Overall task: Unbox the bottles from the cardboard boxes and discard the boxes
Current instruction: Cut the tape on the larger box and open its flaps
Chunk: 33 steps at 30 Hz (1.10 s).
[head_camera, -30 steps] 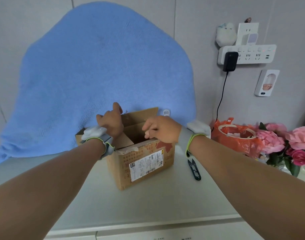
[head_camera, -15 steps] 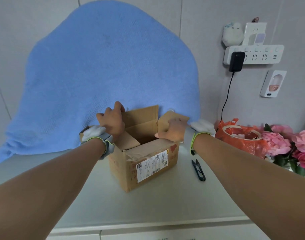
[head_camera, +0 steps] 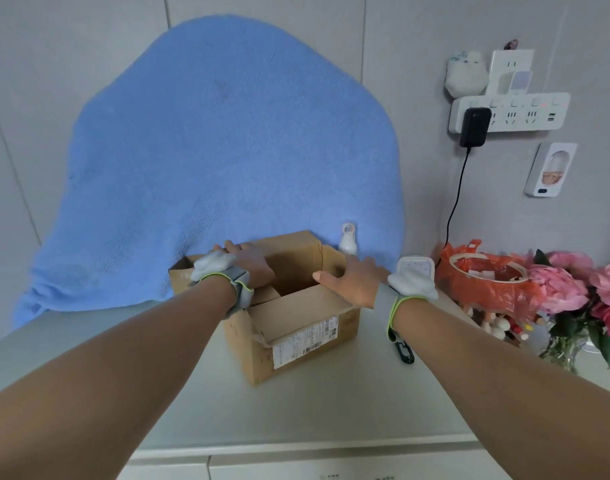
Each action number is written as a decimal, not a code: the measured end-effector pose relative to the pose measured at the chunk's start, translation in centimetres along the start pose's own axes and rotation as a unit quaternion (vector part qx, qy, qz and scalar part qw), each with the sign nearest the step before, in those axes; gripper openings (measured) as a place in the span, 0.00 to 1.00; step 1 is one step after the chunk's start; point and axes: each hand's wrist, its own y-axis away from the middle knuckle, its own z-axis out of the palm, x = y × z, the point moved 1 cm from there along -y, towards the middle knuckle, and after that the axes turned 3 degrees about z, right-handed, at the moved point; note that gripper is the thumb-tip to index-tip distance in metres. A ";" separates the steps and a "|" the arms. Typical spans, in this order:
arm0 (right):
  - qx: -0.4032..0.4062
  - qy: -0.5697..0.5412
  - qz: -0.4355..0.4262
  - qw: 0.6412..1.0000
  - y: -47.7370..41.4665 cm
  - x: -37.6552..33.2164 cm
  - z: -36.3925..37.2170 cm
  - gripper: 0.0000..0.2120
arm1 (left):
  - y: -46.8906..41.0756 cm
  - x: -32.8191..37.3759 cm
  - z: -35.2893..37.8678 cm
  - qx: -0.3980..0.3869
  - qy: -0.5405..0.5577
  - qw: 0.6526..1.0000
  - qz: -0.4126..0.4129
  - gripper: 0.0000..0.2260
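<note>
A brown corrugated cardboard box (head_camera: 289, 317) with a white shipping label on its near face sits toward the back of the pale countertop (head_camera: 331, 403), roughly midway between the left and right edges, just in front of a blue towel (head_camera: 227, 150) draped against the wall. All four top flaps are folded out. The left hand (head_camera: 253, 268) lies flat, fingers spread, pressing the left flap down; it grips nothing. The right hand (head_camera: 354, 280) rests open on the right flap, thumb stretched over the opening, also closed on nothing.

The box interior is in shadow, so whether bottles are inside cannot be told. A small white bottle with a ring-shaped cap (head_camera: 347, 241) stands behind the box's far right corner, close to the right flap. If that flap is pushed further back it could knock this bottle over. The box looks light and scuffed, with torn tape at the near corner, so pulling anything out one-handed may drag or tip it. Black thread snips (head_camera: 404, 351) lie on the counter just right of the box, under the right wrist, and could be swept off.
</note>
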 end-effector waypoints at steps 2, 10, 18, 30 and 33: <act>0.014 0.003 -0.001 1.000 0.3 -0.1 0.3 0.43 | 0.2 -0.1 -1.3 0.008 0.037 0.998 0.044 0.12; 0.025 0.030 0.012 0.999 0.4 -0.7 0.4 0.38 | -1.2 -5.8 -6.8 -0.036 -0.090 0.985 0.144 0.17; 0.069 0.007 0.046 0.997 -0.8 -1.1 2.7 0.40 | 1.4 -7.6 -2.9 -0.063 -0.086 0.982 0.156 0.17; 0.086 -0.043 -0.071 0.993 2.6 1.9 3.7 0.49 | 3.9 -6.7 -1.4 0.023 0.076 0.996 0.045 0.20; 0.044 -0.054 -0.125 0.990 3.3 3.1 2.6 0.40 | 4.7 -7.2 -1.8 0.044 0.143 0.988 0.043 0.13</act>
